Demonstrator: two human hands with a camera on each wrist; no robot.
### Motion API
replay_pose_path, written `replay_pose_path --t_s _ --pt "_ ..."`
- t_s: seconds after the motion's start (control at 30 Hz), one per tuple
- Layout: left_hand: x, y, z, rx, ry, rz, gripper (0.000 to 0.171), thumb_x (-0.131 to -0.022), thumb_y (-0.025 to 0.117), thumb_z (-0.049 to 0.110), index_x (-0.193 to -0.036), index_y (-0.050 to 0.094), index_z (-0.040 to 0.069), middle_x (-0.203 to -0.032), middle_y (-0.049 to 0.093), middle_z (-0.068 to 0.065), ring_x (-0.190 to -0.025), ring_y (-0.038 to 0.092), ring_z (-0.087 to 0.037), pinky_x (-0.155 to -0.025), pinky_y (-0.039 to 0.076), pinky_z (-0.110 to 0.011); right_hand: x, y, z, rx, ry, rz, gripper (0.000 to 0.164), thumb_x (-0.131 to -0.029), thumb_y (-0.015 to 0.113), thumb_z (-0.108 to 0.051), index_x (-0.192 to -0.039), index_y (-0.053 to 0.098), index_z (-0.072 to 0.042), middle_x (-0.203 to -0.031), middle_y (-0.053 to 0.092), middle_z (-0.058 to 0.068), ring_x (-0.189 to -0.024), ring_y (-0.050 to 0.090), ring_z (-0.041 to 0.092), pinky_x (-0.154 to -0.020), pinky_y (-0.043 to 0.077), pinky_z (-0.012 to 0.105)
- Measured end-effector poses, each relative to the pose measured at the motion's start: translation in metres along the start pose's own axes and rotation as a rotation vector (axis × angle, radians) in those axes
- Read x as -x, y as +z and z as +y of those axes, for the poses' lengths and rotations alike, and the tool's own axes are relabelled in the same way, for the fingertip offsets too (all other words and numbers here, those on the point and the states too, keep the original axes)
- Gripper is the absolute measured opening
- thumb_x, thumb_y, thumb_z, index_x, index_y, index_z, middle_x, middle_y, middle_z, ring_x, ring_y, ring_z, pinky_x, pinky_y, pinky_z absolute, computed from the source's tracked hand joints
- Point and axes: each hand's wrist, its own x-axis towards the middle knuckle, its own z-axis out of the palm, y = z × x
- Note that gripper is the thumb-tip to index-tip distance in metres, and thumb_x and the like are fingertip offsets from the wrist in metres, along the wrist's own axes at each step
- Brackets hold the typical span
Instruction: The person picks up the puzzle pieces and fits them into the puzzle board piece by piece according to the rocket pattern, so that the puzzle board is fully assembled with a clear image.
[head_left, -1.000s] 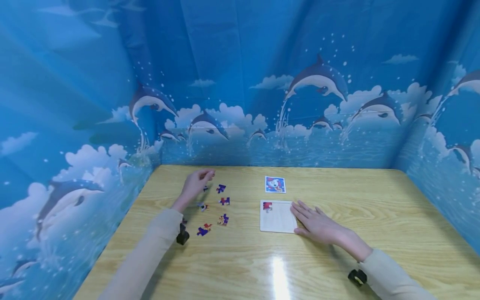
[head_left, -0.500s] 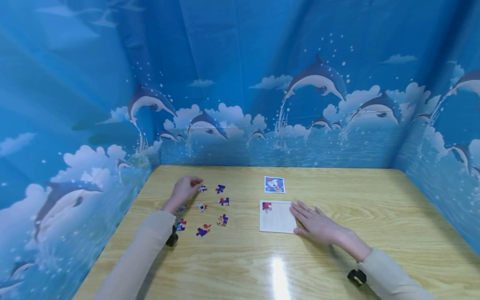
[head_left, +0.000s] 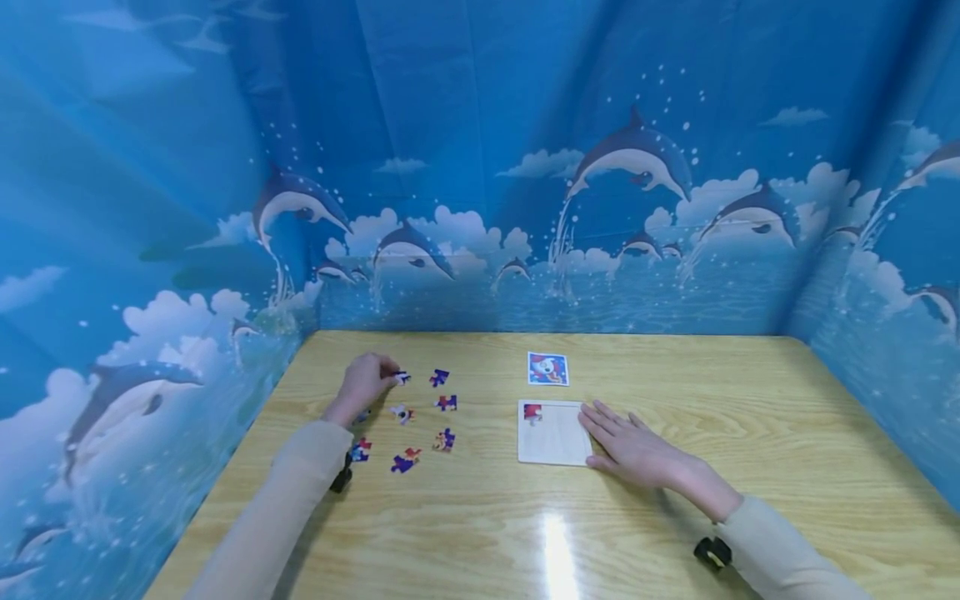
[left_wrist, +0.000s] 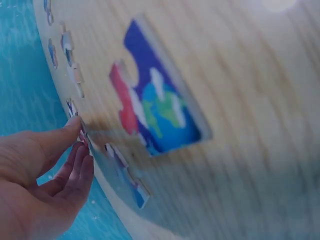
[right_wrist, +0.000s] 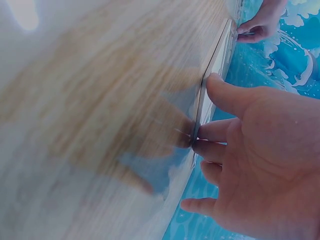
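At the far left of the table, my left hand [head_left: 362,387] pinches a jigsaw puzzle piece [head_left: 402,377] between thumb and fingers. The left wrist view shows the thumb and fingertips closing on that piece, which is low at the tabletop and partly hidden. My right hand [head_left: 632,446] lies with straight fingers along the right edge of a pale puzzle board [head_left: 557,442]. One red piece [head_left: 533,412] sits in the board's upper left corner. In the right wrist view, the thumb and fingertips touch the board's edge.
Several loose pieces lie around the left hand, among them a purple-and-orange piece [head_left: 406,460] and one with a globe [left_wrist: 167,112]. A small picture card [head_left: 548,368] lies behind the board. A blue dolphin curtain [head_left: 480,167] encloses the table's back and sides.
My left hand has moved left and down from above the table to the far piece and now pinches it. The right hand stays on the board.
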Motion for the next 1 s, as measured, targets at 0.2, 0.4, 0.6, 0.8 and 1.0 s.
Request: replay_pose_path --t_s 0.2,0.4,0.6,0.8,1.0 --pt "0.000 -0.006 0.000 0.036 -0.047 0.003 0.013 -0.089 0.077 0.006 -0.101 0.071 0.003 -0.095 0.071 -0.012 -0.089 0.066 -0.027 -0.081 0.056 -0.044 -0.001 0.001 0.000 0.008 0.000 0.002 0.067 -0.105 0.054 -0.036 -0.155 0.031 0.003 -0.164 0.023 0.024 -0.151 0.018 0.045 -0.115 0.017 0.073" --pt "0.002 -0.014 0.001 0.115 -0.075 -0.002 0.006 -0.093 0.072 0.007 -0.099 0.074 0.004 -0.097 0.072 -0.012 -0.093 0.066 -0.029 -0.085 0.055 -0.046 -0.001 0.001 0.001 0.006 -0.003 0.001 0.068 -0.105 0.054 -0.037 -0.155 0.031 0.002 -0.164 0.024 0.023 -0.151 0.018 0.045 -0.115 0.017 0.073" --pt "0.003 -0.022 0.007 0.200 -0.139 -0.033 0.011 -0.097 0.069 0.012 -0.105 0.075 0.005 -0.102 0.074 -0.011 -0.096 0.068 -0.027 -0.087 0.056 -0.044 -0.001 0.001 0.002 0.004 -0.005 0.003 0.067 -0.105 0.054 -0.035 -0.155 0.031 0.003 -0.163 0.024 0.024 -0.151 0.019 0.046 -0.115 0.018 0.073" --pt "0.000 -0.026 0.017 0.249 -0.134 -0.075 0.015 -0.097 0.070 0.014 -0.108 0.075 0.005 -0.101 0.075 -0.012 -0.093 0.071 -0.028 -0.086 0.059 -0.044 0.000 0.001 0.002 0.001 -0.011 0.004 0.067 -0.105 0.054 -0.035 -0.155 0.032 0.004 -0.163 0.025 0.025 -0.150 0.019 0.046 -0.114 0.019 0.074" --pt "-0.003 -0.026 0.033 0.237 -0.077 -0.091 0.016 -0.096 0.071 0.014 -0.107 0.075 0.003 -0.098 0.075 -0.012 -0.090 0.071 -0.029 -0.083 0.060 -0.045 0.000 -0.001 0.001 -0.001 -0.021 0.004 0.068 -0.105 0.054 -0.036 -0.154 0.032 0.004 -0.162 0.025 0.026 -0.150 0.019 0.047 -0.114 0.019 0.074"
